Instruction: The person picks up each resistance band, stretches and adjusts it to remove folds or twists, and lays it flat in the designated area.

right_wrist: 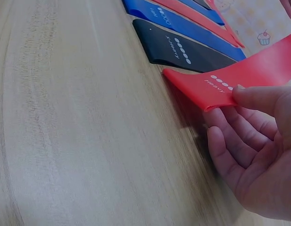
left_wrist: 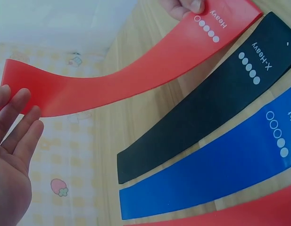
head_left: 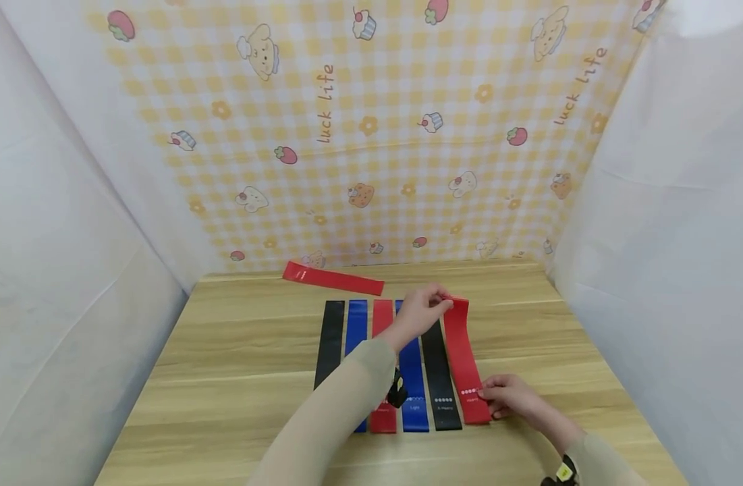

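Note:
A red resistance band (head_left: 462, 344) marked "Heavy" stretches between both hands at the right end of a row of bands. Its far end is pinched by my left hand (head_left: 421, 312), raised above the table in the left wrist view. My right hand (head_left: 512, 395) pinches the near end's right edge, thumb on top and fingers beneath, beside the printed dots. Just left of it lies a black band (left_wrist: 206, 99) marked "X-Heavy", then a blue band (left_wrist: 206, 165) marked "Light". My left forearm covers part of the row in the head view.
Farther left in the row are a red band (head_left: 383, 312), a blue band (head_left: 358, 320) and a black band (head_left: 331, 341). Another red band (head_left: 341, 280) lies crosswise at the back of the wooden table (head_left: 225, 378). A patterned cloth (head_left: 371, 148) hangs behind, with white curtains at the sides.

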